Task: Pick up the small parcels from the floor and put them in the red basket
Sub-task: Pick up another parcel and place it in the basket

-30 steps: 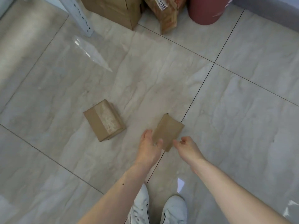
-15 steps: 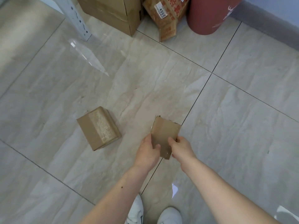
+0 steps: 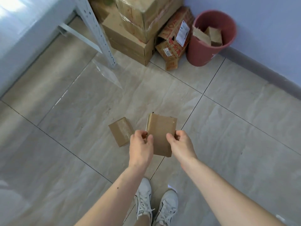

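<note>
While both hands gripped it, the flat parcel (image 3: 160, 134) hung above the floor (image 3: 228, 144), the left hand (image 3: 141, 148) pinching its left edge and the right hand (image 3: 181, 145) its right edge. A second parcel (image 3: 121, 131) lay on the tiles just left of the left hand. The red basket (image 3: 210, 39) stood well apart in the corner, two parcels already inside.

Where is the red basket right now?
The red basket stands in the far right corner of the head view, against the blue wall, right beside the torn printed carton.
</note>
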Demonstrator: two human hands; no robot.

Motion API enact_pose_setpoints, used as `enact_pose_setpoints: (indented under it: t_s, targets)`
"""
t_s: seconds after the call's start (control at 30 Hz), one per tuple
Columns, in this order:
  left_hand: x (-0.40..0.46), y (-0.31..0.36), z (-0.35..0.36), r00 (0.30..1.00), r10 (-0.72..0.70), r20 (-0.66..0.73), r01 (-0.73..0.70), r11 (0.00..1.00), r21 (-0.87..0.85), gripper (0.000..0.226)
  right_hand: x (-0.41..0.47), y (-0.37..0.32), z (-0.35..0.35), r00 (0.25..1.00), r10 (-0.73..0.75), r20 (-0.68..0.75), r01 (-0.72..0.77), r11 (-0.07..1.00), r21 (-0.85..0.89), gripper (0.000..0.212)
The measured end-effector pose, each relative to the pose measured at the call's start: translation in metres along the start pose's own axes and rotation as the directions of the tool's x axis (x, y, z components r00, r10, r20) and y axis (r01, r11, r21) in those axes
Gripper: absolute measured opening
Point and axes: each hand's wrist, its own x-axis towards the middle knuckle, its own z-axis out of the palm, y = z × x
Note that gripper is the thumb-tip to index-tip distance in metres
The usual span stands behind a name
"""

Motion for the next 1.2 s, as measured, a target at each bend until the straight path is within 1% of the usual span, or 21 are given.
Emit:
enact_pose_setpoints:
  t_s: [0.13,0.2,0.3,0.4,0.5,0.67,0.77,0.9,1.03,1.2]
  targets:
    - [-0.023,0.017,-0.034,0.998,0.04,-0.044,-0.041,0.998,-0.037,0.02,-0.031,-0.029,0.0,0.998,-0.07,-0.005,0.07,0.998,0.002,0.023]
    - [-0.034,0.019,-0.047,0.996,0.063,-0.067,-0.065,0.997,-0.036,0.02,-0.044,-0.037,0.002,0.994,-0.105,-0.004,0.105,0.995,-0.001,0.022]
    - [-0.052,0.013,-0.061,0.992,0.072,-0.102,-0.075,0.997,-0.033,0.025,-0.065,-0.036,0.008,0.99,-0.138,0.023,0.138,0.99,-0.013,0.026]
    - [-0.07,-0.001,-0.072,0.987,0.066,-0.146,-0.078,0.994,-0.078,0.02,-0.085,-0.03,0.013,0.983,-0.176,0.044,0.178,0.982,-0.066,0.025]
    - [-0.093,-0.023,-0.082,0.985,0.039,-0.169,-0.059,0.991,-0.116,0.015,-0.107,-0.018,0.018,0.978,-0.199,0.063,0.205,0.972,-0.118,0.023]
    - [-0.134,-0.063,-0.105,0.98,-0.021,-0.196,-0.016,0.983,-0.185,0.016,-0.149,-0.001,0.037,0.964,-0.227,0.142,0.251,0.949,-0.191,0.022]
    - [-0.156,-0.087,-0.127,0.975,-0.072,-0.208,0.02,0.97,-0.241,0.016,-0.176,0.005,0.053,0.95,-0.247,0.191,0.289,0.928,-0.236,0.023]
    - [-0.183,-0.119,-0.162,0.964,-0.119,-0.237,0.035,0.943,-0.331,0.014,-0.215,0.01,0.086,0.928,-0.272,0.254,0.34,0.897,-0.282,0.024]
    - [-0.21,-0.165,-0.204,0.951,-0.145,-0.274,0.044,0.937,-0.346,0.012,-0.263,0.023,0.128,0.906,-0.287,0.312,0.379,0.879,-0.289,0.024]
    - [-0.247,-0.228,-0.262,0.94,-0.132,-0.314,0.023,0.944,-0.329,0.012,-0.331,0.053,0.183,0.889,-0.32,0.328,0.41,0.875,-0.259,0.016]
